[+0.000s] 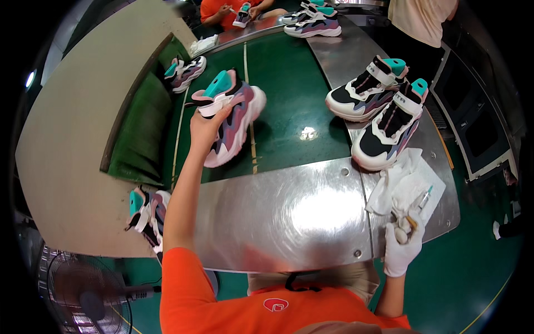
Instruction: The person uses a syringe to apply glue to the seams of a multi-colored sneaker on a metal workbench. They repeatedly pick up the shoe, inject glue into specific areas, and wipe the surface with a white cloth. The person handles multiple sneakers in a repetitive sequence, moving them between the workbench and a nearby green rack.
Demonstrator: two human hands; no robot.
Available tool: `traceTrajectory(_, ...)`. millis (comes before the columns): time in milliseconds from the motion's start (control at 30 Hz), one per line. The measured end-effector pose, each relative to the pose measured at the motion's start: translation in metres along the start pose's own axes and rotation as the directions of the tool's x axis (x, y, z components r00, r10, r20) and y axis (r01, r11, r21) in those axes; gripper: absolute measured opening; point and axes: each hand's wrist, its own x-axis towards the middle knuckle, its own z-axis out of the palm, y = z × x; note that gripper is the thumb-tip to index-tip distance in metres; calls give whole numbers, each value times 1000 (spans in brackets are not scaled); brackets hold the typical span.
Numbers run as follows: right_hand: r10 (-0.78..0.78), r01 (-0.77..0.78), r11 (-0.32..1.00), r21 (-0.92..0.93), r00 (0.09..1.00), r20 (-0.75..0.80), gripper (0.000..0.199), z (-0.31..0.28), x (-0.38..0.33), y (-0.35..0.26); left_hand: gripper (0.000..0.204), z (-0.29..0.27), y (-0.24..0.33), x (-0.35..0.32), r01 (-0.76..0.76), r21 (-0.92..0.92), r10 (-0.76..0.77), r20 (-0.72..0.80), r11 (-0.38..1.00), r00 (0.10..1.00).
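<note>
My left hand (207, 129), bare, grips a sneaker (236, 125) by its collar and strap above the green belt. The sneaker is pink, purple, white and black, with a teal shoe tree inside, and is tilted with its toe toward me. My right hand (401, 249), in a white glove, is closed around a slim tool with a brownish handle (411, 222); its kind is unclear. Just beyond the glove, a crumpled white cloth (384, 192) and a small clear tube with a teal tip (425, 197) lie on a white sheet (435, 179).
Two matching sneakers (384, 136) (364, 94) stand on the metal ledge at the right. Others sit at the belt's far left (186, 74), the near left (149, 217) and the far end (314, 25). A co-worker (219, 14) handles a shoe across the belt. A fan (92, 298) stands lower left.
</note>
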Motion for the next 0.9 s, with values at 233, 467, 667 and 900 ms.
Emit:
traceTrajectory(233, 13, -14, 999, -39, 999, -30, 62, 0, 2, -19, 86, 48, -20, 23, -8, 995, 425, -34, 98, 905)
traceTrajectory(467, 91, -90, 996, -21, 993, 70, 59, -3, 8, -20, 70, 209, 68, 30, -13, 117, -54, 548, 993, 835)
traceTrajectory(667, 320, -360, 913, 191, 924, 209, 51, -7, 48, -32, 50, 221, 75, 5, 479, -116, -268, 704, 870, 658)
traceTrajectory(900, 243, -349, 852, 391, 924, 295, 47, -6, 48, -26, 41, 32, 97, -130, 563, -65, -439, 555, 824, 706)
